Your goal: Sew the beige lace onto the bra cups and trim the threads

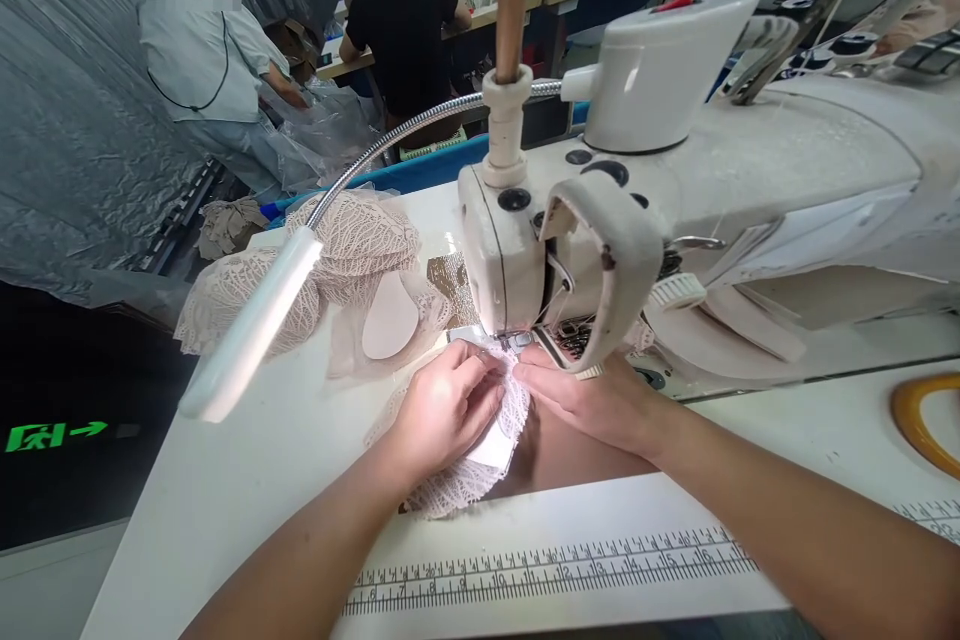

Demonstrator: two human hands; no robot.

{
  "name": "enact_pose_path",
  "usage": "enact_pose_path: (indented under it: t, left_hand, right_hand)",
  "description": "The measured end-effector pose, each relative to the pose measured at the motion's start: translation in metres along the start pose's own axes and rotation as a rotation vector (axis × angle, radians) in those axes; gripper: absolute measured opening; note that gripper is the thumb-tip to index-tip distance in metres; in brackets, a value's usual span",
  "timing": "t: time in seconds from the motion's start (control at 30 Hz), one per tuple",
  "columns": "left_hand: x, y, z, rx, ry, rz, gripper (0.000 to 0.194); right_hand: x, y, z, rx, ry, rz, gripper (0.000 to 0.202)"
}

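Item: pale lace piece (pixel 491 450) with a smooth white panel. Lies on the bench (pixel 285 480), at the needle end of a white sewing machine (pixel 502 250); 12 o'clock points away from the worker. Long axis, as far as it shows, 1 to 7 o'clock: upper end at the presser foot (pixel 516 342), loose scalloped end at 7.

Bearing from the hands: beneath the left hand (pixel 450 400), showing out from it at 4 and 6 o'clock; toward 9 o'clock from the right hand (pixel 574 390). The left is nearer the bulk of the piece; fingertips of both are just beside the foot.

Grip, left: fingers bent and drawn together, thumb near the forefinger, grasping the lace. Grip, right: fingertips touching the lace's right edge; part of the hand lies behind the machine's curved guard (pixel 611 290), and I cannot tell whether it pinches or only steadies.

Adjacent stock: heaped lace (pixel 367 245) at 10 o'clock from the left hand; nearer in the same direction, a pale oval pad (pixel 390 315) on lace. Lit lamp (pixel 259 320), also toward 10. Printed ruler strip (pixel 555 575), along the bench edge at 6.
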State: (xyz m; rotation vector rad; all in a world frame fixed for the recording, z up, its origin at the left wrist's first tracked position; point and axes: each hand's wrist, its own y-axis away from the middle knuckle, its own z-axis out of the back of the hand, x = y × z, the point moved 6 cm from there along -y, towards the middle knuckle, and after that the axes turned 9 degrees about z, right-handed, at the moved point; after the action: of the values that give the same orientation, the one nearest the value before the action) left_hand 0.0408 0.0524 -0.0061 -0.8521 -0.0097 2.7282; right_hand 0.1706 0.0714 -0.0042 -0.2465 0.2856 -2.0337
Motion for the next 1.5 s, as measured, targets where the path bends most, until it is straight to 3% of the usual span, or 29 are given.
enact_pose_path:
  t: [0.27,0.47,1.5]
  left_hand:
    - [-0.005,-0.002,-0.004,-0.051,-0.092,-0.101,0.022]
    - [-0.004,-0.001,0.001,-0.059,0.032,-0.117,0.015]
    - [-0.006,0.002,0.002,-0.157,-0.100,-0.253,0.015]
  right_hand:
    - [-0.001,0.001,-0.002,0.026,-0.020,-0.009,0.025]
    - [-0.002,0.002,-0.001,0.026,-0.014,-0.013,0.025]
    - [0.004,0.003,0.008,-0.080,-0.050,-0.111,0.027]
